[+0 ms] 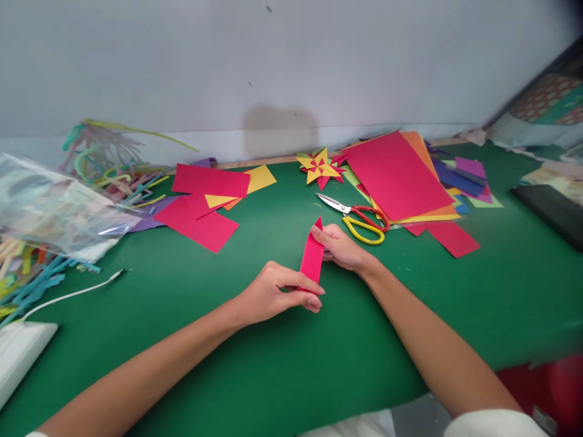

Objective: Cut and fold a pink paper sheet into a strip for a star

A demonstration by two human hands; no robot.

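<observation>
A narrow folded piece of red paper (311,260) is held upright above the green table, near the middle of the view. My left hand (285,288) pinches its lower end between thumb and fingers. Its upper end, which comes to a point, is gripped by my right hand (339,246), thumb in front. Just behind my right hand lie scissors (348,210) with one red and one yellow handle, blades spread a little and pointing left. Farther back sits a yellow and red paper star (320,167).
Red sheets (401,176) over orange and yellow ones lie back right, near a black object (551,212). Red pieces (209,181) lie back left. A clear plastic bag (59,206), coloured strips, a white cable (73,296) and a white device (27,355) occupy the left.
</observation>
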